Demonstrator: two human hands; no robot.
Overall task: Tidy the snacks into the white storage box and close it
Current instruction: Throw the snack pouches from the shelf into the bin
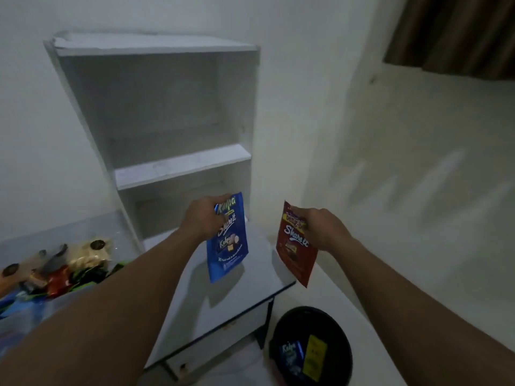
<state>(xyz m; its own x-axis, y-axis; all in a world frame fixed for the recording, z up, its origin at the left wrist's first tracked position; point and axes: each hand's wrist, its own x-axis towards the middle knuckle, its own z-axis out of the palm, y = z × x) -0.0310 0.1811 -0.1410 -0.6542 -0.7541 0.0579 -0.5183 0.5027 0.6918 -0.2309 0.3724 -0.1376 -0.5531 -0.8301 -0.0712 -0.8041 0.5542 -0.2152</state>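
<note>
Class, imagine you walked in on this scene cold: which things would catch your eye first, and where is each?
Two glossy snack pouches held up at centre: a blue Kalpa pouch in the left hand and a red Beng-Beng pouch in the right hand. Behind them stands an empty white shelf unit; a heap of colourful snacks lies at the left edge.

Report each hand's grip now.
Left hand: closed, holding the blue Kalpa foil snack pouch.
Right hand: closed, holding the red Beng-Beng foil snack pouch.
</note>
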